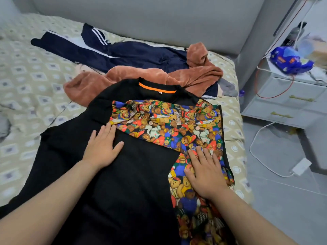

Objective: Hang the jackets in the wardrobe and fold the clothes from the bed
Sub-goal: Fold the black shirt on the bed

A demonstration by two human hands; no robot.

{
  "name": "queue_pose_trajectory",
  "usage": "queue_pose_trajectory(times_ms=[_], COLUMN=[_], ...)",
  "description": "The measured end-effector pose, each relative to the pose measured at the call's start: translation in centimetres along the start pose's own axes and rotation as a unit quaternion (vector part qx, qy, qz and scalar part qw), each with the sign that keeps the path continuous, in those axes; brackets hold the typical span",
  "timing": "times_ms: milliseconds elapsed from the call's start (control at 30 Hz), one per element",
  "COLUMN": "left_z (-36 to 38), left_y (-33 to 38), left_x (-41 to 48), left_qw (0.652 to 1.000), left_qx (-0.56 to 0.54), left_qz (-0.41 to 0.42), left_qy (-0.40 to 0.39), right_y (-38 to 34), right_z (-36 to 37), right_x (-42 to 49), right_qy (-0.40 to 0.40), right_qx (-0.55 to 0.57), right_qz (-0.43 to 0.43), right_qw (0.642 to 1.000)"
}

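Head view: left hand (pixel 102 147) and right hand (pixel 203 171) flat, fingers straight, pressing black shirt with bear-print panel (pixel 134 174) spread on bed (pixel 26 85); one sleeve folded in, fold seemingly just begun; brown fleece garment (pixel 194 76) and navy striped track jacket (pixel 123 53) lie behind, untouched; wardrobe not visible.

We see a bed (pixel 26 71) under a cream quilt printed with grey squares; behind it rises a padded grey headboard (pixel 159 20); to our right lie pale grey floor tiles (pixel 283 200); a light grey nightstand (pixel 292 92) stands beside the bed, its drawers bearing brass-coloured handles (pixel 300 99); a blue packet (pixel 290 61) lies on top; a white cable (pixel 254 138) crosses the floor to an adapter (pixel 300 167).
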State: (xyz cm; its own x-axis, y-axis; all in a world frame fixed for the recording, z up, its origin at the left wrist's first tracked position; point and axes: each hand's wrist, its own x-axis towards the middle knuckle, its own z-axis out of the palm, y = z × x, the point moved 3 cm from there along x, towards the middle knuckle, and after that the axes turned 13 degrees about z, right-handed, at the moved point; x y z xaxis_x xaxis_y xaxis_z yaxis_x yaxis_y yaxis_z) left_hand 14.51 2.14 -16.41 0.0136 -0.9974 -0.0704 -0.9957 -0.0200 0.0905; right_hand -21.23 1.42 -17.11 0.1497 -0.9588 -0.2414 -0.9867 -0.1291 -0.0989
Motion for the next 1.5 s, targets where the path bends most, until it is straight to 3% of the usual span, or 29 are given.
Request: queue_pose_trajectory(times_ms=[133, 300, 433, 567, 700, 767, 867, 933, 967, 1067, 1100, 1267, 1333, 1400, 1433, 1467, 1500], left_z=[0.3, 0.6, -0.3, -0.7, -2.1, -2.6, -2.4, -2.6, -2.7, -3.6, -4.1, -4.6, -4.4, -5.0, -5.9, -7.5, -9.5], left_y=[-3.9, -3.8, -4.3, -5.3, -8.0, -9.2, -10.6, -11.2, -11.8, -13.7, -14.2, -15.1, -16.1, -17.3, -17.9, -18.1, -17.9], left_x=[-5.1, -6.1, -7.0, -6.6, -8.1, -9.2, -9.0, -8.3, -7.9, -7.2, -6.8, -4.9, -4.9, -4.5, -4.4, -4.4, -4.6], left_qw=[0.999, 0.986, 0.940, 0.895, 0.751, 0.713, 0.684, 0.637, 0.590, 0.406, 0.385, 0.425, 0.428, 0.437, 0.455, 0.503, 0.580], left_qx=[-0.004, -0.088, -0.180, -0.264, -0.428, -0.444, -0.496, -0.564, -0.606, -0.725, -0.740, -0.729, -0.721, -0.700, -0.677, -0.630, -0.552], left_qz=[-0.026, -0.051, -0.155, -0.222, -0.329, -0.355, -0.413, -0.442, -0.456, -0.468, -0.462, -0.474, -0.476, -0.459, -0.438, -0.412, -0.371], left_qy=[0.024, 0.132, 0.246, 0.281, 0.381, 0.410, 0.340, 0.284, 0.276, 0.301, 0.301, 0.251, 0.265, 0.329, 0.377, 0.424, 0.470], right_y=[-1.7, -9.8, -16.6, -16.8, -16.7, -16.9, -16.9, -16.8, -16.7, -16.7, -16.7, -16.7, -16.7, -16.7, -16.7, -16.7, -16.7], right_z=[-0.4, -0.6, 1.4, 2.6, 2.8, 2.8, 2.9, 2.9, 2.9, 2.9, 2.9, 2.8, 2.7, 2.8, 2.8, 2.9, 2.9], right_x=[-0.6, -0.4, -0.6, -0.1, 0.3, 0.4, 0.4, 0.4, 0.4, 0.2, 0.2, 0.0, 0.0, -0.1, 0.0, 0.0, 0.1], right_qy=[0.007, 0.024, 0.012, 0.019, 0.018, 0.023, 0.025, 0.031, 0.033, 0.037, 0.038, 0.039, 0.036, 0.034, 0.034, 0.035, 0.037], right_qx=[0.004, 0.041, 0.060, 0.068, 0.052, 0.050, 0.060, 0.063, 0.063, 0.067, 0.067, 0.081, 0.087, 0.089, 0.089, 0.090, 0.092], right_qz=[0.019, -0.079, -0.114, -0.087, -0.078, -0.076, -0.071, -0.069, -0.069, -0.069, -0.070, -0.065, -0.062, -0.063, -0.063, -0.063, -0.063], right_qw=[1.000, 0.996, 0.992, 0.994, 0.995, 0.996, 0.995, 0.995, 0.995, 0.995, 0.995, 0.994, 0.994, 0.994, 0.993, 0.993, 0.993])
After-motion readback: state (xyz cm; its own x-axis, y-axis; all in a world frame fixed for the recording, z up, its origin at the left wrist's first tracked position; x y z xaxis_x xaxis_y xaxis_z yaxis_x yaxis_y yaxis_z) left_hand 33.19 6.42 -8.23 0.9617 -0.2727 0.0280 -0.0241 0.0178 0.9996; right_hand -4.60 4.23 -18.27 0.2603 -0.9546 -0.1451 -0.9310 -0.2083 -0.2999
